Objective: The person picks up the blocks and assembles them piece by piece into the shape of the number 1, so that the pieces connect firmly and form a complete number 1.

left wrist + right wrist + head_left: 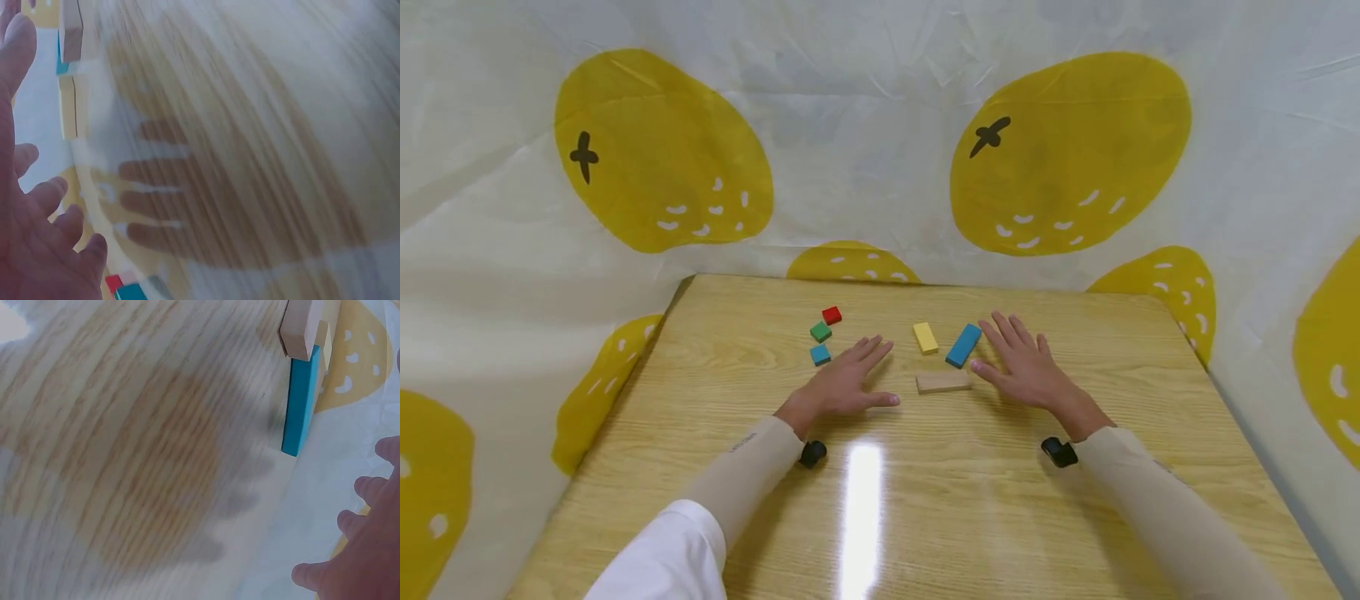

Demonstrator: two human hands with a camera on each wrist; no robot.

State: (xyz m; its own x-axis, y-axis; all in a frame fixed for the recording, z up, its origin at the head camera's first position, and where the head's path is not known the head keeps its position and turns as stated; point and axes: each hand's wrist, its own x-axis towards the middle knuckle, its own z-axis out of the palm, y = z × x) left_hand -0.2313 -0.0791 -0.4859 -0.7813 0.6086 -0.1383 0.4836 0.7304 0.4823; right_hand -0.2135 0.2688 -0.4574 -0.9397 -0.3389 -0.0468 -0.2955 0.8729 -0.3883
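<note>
My left hand is held over the table with its fingers spread, holding nothing. Just beyond it, toward the left, lie three small blocks: a red one, a green one and a small blue one. My right hand also has its fingers spread and holds nothing. Beside its thumb lies a longer blue block. Between the two hands are a yellow block and a plain wooden block. In the right wrist view the long blue block stands apart from the fingers.
The wood-grain table carries a bright streak of reflected light near its front. A white cloth with large yellow fruit prints hangs around its back and sides. Black wrist cameras sit under both forearms.
</note>
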